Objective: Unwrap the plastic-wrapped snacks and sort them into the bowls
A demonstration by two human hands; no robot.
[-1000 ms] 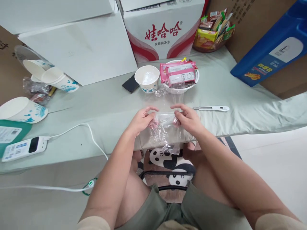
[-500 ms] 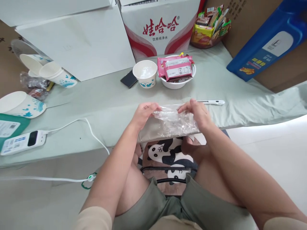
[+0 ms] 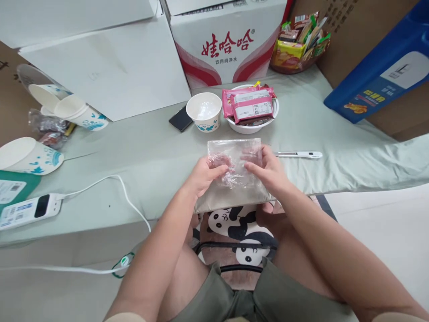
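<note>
clear plastic film (image 3: 236, 156): spread between both hands, above the front edge of the cloth-covered table (image 3: 147, 143). left hand (image 3: 208, 173): pinches the film at 9 o'clock, thumb in front, fingers behind. right hand (image 3: 271, 169): pinches it likewise at 3 o'clock. from the film, the paper cup (image 3: 204, 117) stands at 11 o'clock; the white knife (image 3: 301, 154) lies at 3 o'clock.

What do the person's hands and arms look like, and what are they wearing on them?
The left hand and right hand wear no gloves, and no watch shows. The forearms are uncovered; a beige sleeve peeks in below.
</note>
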